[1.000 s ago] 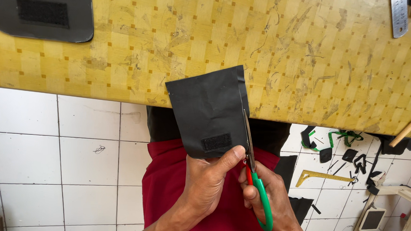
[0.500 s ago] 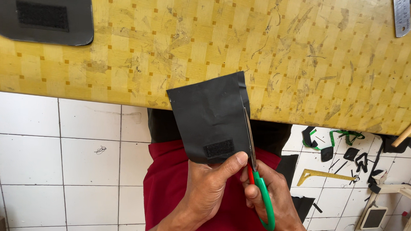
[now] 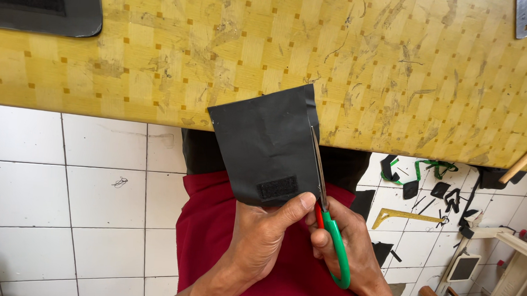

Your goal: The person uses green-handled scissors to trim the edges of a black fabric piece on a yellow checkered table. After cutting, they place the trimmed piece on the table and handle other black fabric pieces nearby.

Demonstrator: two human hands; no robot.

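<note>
Head view: looking down past a red lap to both hands, with a table edge beyond them.
Left hand (image 3: pixel 259 236): pinching the lower edge of a black sheet (image 3: pixel 263 145), thumb lying across the small fuzzy patch (image 3: pixel 278 188) near its bottom.
Right hand (image 3: pixel 353 252): closing around green-handled scissors (image 3: pixel 329 228), blades running up along the sheet's right edge.
Sheet: standing upright just above both hands, its top overlapping the table edge.
Handling: judging by how it is holding flat, it is probably light and fairly stiff; gripping low, close beside the blades, looks steadiest.
Table (image 3: pixel 397 71): yellow, scratched, stretching beyond the hands.
Floor: black scraps (image 3: pixel 445 191) lying to the right of the right hand.
</note>
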